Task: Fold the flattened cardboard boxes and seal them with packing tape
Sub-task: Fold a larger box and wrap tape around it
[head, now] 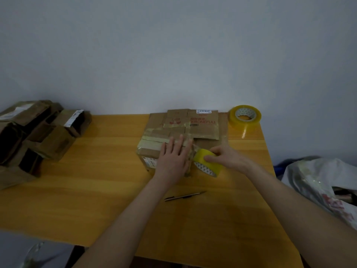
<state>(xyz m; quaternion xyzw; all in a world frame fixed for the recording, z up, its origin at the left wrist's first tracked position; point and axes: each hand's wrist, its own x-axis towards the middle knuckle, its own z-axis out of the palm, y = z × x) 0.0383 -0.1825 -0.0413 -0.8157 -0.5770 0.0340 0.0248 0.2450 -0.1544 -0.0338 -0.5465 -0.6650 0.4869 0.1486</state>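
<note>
Left hand (173, 157) lies flat, fingers straight, pressing the top of a small cardboard box (148, 152) mid-table (87, 190), hiding most of its lid; right hand (225, 156) grips a yellow tape roll (207, 164) at the box's right edge, the clear strip between roll and box hard to make out. Flattened cardboard (202, 123) sits behind it by the wall, a second tape roll (245, 116) at the far right corner, a pen (184, 196) nearer. Dim pile of folded boxes (38, 136) cut off at left; crumpled plastic bag (318, 180) cut off at right.

Left hand (173, 157) flat, right hand (224, 156) curled.
</note>
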